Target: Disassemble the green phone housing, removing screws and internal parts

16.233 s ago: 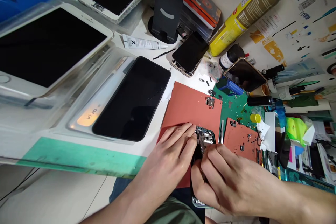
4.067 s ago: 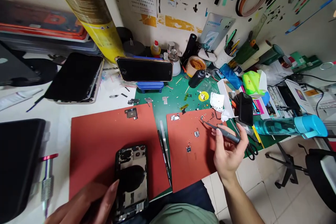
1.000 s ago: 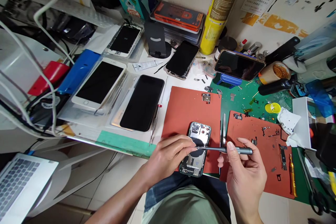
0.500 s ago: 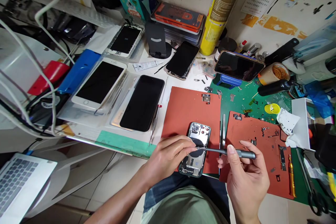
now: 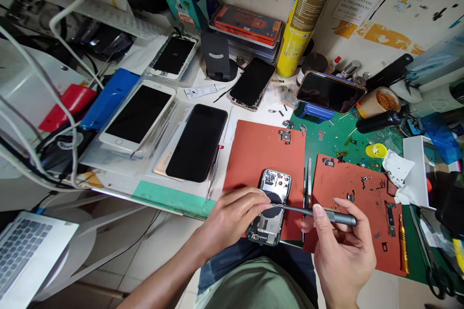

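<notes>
My right hand [image 5: 342, 256] holds a dark grey screwdriver [image 5: 339, 217] by its handle, between the thumb and fingers. The thin shaft points left across an opened phone housing [image 5: 271, 226]. At the screwdriver's tip, my left hand [image 5: 235, 212] has its thumb and finger pinched together. Whatever small thing sits in that pinch is too tiny to make out. The housing lies upright on an orange-red mat [image 5: 266, 145], its metal inside and a black round pad facing up, partly covered by my left fingers. Tweezers [image 5: 309, 178] lie right of it.
A second orange-red mat [image 5: 348, 174] carries small phone parts and a gold screwdriver [image 5: 403, 246]. A black-screened phone [image 5: 197, 142] and a thin silver screwdriver [image 5: 213, 174] lie left. Behind stand a yellow spray can [image 5: 297, 34] and a propped phone [image 5: 330, 91]. Scissors [image 5: 438, 275] lie far right.
My right hand and the screwdriver handle have shifted slightly right and down, so the shaft tilts a little more. My left hand and the phone housing are nearly still.
</notes>
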Motion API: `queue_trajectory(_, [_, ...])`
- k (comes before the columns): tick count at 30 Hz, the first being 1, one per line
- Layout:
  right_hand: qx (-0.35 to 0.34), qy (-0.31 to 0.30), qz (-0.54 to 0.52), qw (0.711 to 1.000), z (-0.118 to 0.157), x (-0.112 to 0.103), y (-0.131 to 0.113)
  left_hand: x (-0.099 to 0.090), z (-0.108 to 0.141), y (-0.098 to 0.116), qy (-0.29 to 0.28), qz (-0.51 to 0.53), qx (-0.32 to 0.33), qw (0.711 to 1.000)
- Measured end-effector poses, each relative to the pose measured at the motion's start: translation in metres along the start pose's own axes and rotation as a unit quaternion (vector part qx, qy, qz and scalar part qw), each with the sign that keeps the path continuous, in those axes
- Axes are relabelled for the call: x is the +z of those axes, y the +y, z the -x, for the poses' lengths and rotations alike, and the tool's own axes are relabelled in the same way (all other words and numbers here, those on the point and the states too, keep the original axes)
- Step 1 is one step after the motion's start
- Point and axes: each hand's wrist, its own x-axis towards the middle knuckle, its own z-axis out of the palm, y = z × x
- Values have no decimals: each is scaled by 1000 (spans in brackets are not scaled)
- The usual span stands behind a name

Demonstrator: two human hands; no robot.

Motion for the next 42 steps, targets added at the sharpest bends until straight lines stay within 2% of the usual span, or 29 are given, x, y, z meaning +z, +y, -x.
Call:
queue_trajectory(18, [-3, -14, -47, 999, 2, -4, -2, -9, -7, 2, 47, 81, -50, 994])
queue_trajectory(23, [-26, -10, -33, 999, 5, -1, -4, -10, -7, 2, 48, 97, -55, 993])
queue_trajectory(42, [-36, -16, -25, 999, 6, 2, -4, -8, -5, 1, 42, 84, -49, 994])
